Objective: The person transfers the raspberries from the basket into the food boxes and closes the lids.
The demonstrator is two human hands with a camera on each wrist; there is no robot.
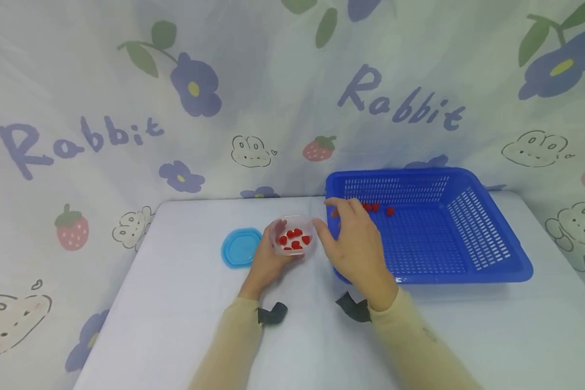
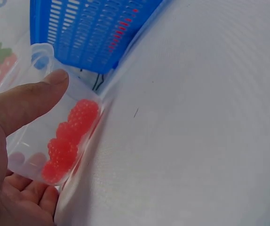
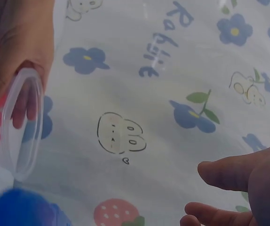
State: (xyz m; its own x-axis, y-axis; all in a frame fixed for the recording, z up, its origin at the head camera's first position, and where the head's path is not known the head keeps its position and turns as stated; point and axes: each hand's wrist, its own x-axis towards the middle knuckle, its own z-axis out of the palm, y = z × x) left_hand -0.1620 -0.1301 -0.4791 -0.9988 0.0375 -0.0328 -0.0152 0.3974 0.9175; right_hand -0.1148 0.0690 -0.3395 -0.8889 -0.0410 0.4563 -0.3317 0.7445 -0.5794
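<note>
My left hand point(image 1: 265, 265) grips a small clear plastic container point(image 2: 76, 88), thumb along its wall and fingers around the far side. Several red raspberries point(image 2: 63, 151) lie in the bottom of it. Just right of the container, my right hand point(image 1: 359, 250) hovers at the left rim of the blue basket point(image 1: 514, 262). Its thumb and fingers are spread apart and hold nothing, as the right wrist view shows. A few red raspberries point(image 1: 390, 211) are in the basket's back left corner, partly hidden behind the right hand.
A light blue lid point(image 1: 241, 248) lies on the white table point(image 1: 175, 303), left of the left hand. The slatted basket takes up the table's right side. Behind stands a printed cloth point(image 1: 273, 108) with flowers and rabbits. Dark straps point(image 1: 273, 314) hang at both wrists.
</note>
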